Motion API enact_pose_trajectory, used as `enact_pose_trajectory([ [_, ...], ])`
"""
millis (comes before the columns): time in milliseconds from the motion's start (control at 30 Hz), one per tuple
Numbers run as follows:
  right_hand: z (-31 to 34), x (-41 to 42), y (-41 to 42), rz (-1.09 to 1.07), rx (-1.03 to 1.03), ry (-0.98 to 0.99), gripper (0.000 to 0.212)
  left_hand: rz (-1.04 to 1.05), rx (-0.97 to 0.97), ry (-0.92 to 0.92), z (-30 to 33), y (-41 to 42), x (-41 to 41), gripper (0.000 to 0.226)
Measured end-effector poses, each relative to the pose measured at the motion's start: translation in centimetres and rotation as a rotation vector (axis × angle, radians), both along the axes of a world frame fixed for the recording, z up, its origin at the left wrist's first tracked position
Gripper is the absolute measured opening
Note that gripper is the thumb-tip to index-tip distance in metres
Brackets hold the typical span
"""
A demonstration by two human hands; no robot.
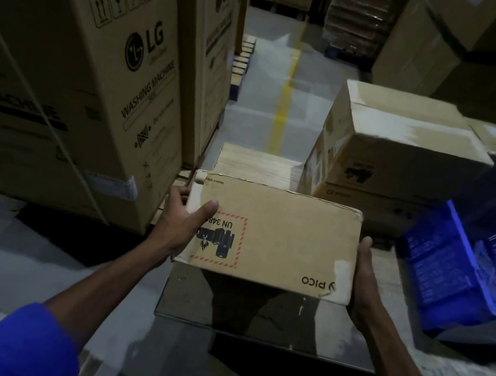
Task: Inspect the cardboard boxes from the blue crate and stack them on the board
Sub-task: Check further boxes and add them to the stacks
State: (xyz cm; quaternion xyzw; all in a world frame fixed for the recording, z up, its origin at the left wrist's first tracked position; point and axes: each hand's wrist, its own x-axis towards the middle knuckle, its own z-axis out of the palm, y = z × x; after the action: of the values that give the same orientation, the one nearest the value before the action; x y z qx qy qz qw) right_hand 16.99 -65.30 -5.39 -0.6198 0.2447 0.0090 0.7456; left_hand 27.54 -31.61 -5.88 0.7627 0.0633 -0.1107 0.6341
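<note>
I hold a flat brown cardboard box point(280, 240) level in front of me, its top printed with an upside-down PICO logo and a red-bordered UN battery label. My left hand point(182, 226) grips its left edge, thumb on top. Against the box's right edge presses my right hand point(364, 279). The box hangs above a grey board point(251, 311) with a shiny surface. The blue crate point(470, 270) stands tilted to the right of the box. Behind it, similar cardboard boxes point(392, 153) are stacked at the board's far right.
Tall LG washing machine cartons point(71, 73) stand on a pallet to the left. A wrapped wooden-looking pack point(257, 164) lies just beyond the held box. A floor aisle with a yellow line point(281, 114) runs away ahead, with more cartons point(431, 44) at the far right.
</note>
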Motion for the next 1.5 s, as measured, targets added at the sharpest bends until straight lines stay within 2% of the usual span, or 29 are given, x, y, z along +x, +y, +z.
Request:
enact_pose_trajectory([
  [67, -0.4, 0.1, -0.2, -0.004, -0.020, 0.019, 0.093, 0.019, 0.004, 0.025, 0.4, 0.3, 0.1, 0.098],
  [167, -1.5, 1.3, 0.0, 0.028, -0.228, 0.110, 0.046, 0.037, 0.053, 0.025, 0.9, 1.1, 0.5, 0.074],
  [200, -2.3, 1.8, 0.1, 0.051, -0.282, 0.168, 0.036, 0.035, 0.073, 0.019, 1.2, 1.6, 0.6, 0.066],
  [267, -4.1, 2.7, 0.1, 0.104, -0.274, 0.265, 0.032, 0.038, 0.062, 0.019, 1.1, 2.6, 1.0, 0.064],
  [433, -6.2, 3.7, 0.4, 0.128, -0.095, 0.292, 0.038, 0.085, 0.023, 0.028, 1.0, 4.2, 1.2, 0.074],
  [533, -5.1, 3.5, 1.4, 0.079, -0.079, 0.210, 0.052, 0.090, 0.066, -0.032, 1.6, 4.2, 0.8, 0.064],
  [567, -4.3, 3.2, 1.7, 0.016, -0.060, 0.198, 0.058, 0.092, 0.105, -0.073, 1.7, 4.4, 0.8, 0.060],
  [633, -2.8, 2.5, 1.8, -0.092, 0.005, 0.135, 0.053, 0.053, 0.228, -0.131, 2.3, 4.2, 0.6, 0.057],
  [733, -1.0, 1.9, 0.4, -0.132, 0.174, 0.001, 0.058, -0.041, 0.379, -0.169, 3.2, 2.4, -0.4, 0.050],
  [767, -0.3, 1.7, -0.2, -0.144, 0.236, -0.036, 0.060, -0.082, 0.405, -0.182, 2.9, 1.7, -0.6, 0.054],
  [833, 1.2, 1.4, -1.2, -0.125, 0.307, -0.080, 0.059, -0.153, 0.390, -0.174, 2.1, 0.4, -0.9, 0.078],
  [900, 2.3, 1.4, -1.9, -0.071, 0.301, -0.106, 0.057, -0.195, 0.338, -0.138, -0.6, -0.1, 0.0, 0.093],
  [967, 3.1, 1.5, -2.1, -0.034, 0.236, -0.151, 0.057, -0.239, 0.299, -0.074, -1.6, -0.9, 0.1, 0.078],
  [1067, 4.1, 1.8, -1.6, 0.026, 0.070, -0.188, 0.082, -0.292, 0.149, -0.039, 0.5, -2.6, -1.6, 0.026],
  [1200, 4.4, 1.6, -1.3, 0.078, 0.079, -0.168, 0.117, -0.242, -0.048, 0.127, 0.6, -3.2, -1.5, 0.023],
  [1267, 4.2, 1.7, -1.4, 0.066, 0.061, -0.167, 0.116, -0.233, -0.096, 0.155, 1.0, -2.9, -1.3, 0.030],
  [1367, 4.3, 1.7, -1.4, 0.041, 0.032, -0.228, 0.067, -0.240, -0.194, 0.200, 1.4, -2.8, -0.9, 0.078],
  [1400, 4.3, 1.7, -1.4, 0.041, 0.020, -0.247, 0.061, -0.257, -0.224, 0.204, 1.9, -2.8, -0.9, 0.093],
  [1500, 3.9, 1.6, -1.5, 0.078, 0.004, -0.290, 0.071, -0.299, -0.289, 0.168, 3.1, -2.6, -0.6, 0.109],
])
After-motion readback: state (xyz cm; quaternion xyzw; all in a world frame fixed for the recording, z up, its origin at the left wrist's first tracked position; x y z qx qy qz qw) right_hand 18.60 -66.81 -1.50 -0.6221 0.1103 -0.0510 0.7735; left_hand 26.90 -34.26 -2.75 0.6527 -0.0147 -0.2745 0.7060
